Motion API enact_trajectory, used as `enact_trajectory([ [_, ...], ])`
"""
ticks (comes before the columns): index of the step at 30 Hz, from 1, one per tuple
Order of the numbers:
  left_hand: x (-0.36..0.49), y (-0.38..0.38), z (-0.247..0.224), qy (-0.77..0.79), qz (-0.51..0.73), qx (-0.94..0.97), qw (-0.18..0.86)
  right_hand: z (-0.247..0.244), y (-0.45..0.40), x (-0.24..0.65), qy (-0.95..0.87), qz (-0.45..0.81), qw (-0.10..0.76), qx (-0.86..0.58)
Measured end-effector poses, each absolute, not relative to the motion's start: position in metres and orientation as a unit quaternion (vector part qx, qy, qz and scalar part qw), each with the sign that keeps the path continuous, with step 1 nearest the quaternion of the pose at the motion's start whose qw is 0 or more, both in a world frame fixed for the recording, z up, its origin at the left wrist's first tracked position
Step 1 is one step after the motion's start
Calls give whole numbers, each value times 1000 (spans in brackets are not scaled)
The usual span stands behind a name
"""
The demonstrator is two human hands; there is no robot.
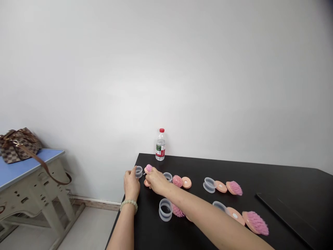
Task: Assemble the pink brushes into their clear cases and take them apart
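My left hand (131, 184), with a beaded bracelet at the wrist, is at the table's far left corner. Its fingers grip the side of a clear plastic ring (139, 171). Close beside it, my right hand (158, 181) pinches a small brush head with pink bristles (148, 168). A peach disc (146, 182) lies under the right hand's fingers, partly covered. Just right of that hand sit another clear ring (168, 176), a pink bristle head (177, 181) and a peach disc with a white centre (186, 182). My right forearm partly hides a nearer set with a clear ring (165, 210).
Two more sets of clear ring, disc and brush head (234, 188) lie to the right on the black table (192, 166). A water bottle (160, 147) stands against the wall. A long black flat piece (283, 217) is far right. Left is a blue desk (49, 155) with a checked handbag (22, 146).
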State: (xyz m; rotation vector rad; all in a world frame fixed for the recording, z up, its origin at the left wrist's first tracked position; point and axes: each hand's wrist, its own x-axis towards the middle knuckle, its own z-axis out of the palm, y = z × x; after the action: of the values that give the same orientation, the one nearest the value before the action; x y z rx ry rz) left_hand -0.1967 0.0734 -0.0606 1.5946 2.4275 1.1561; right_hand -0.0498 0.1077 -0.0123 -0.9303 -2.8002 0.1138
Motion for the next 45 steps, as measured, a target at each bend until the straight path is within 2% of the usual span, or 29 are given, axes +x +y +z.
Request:
enact_trajectory([
  [7, -189, 68, -51, 789, 356, 500, 39, -10, 111, -48, -928, 30, 83, -362],
  [17, -193, 53, -28, 811, 311, 477, 134, 4, 145, -41, -890, 72, 145, -426],
  [23, -189, 59, -38, 770, 287, 517, 239, -6, 165, -52, -894, 143, 120, -406],
  [30, -179, 64, -42, 729, 301, 545, 285, -9, 167, -55, -906, 162, 121, -372],
  [34, -180, 62, -39, 739, 300, 544, 262, -9, 169, -53, -904, 162, 140, -370],
  [45, -184, 53, -21, 808, 344, 476, 49, 19, 141, 8, -890, 159, 227, -363],
])
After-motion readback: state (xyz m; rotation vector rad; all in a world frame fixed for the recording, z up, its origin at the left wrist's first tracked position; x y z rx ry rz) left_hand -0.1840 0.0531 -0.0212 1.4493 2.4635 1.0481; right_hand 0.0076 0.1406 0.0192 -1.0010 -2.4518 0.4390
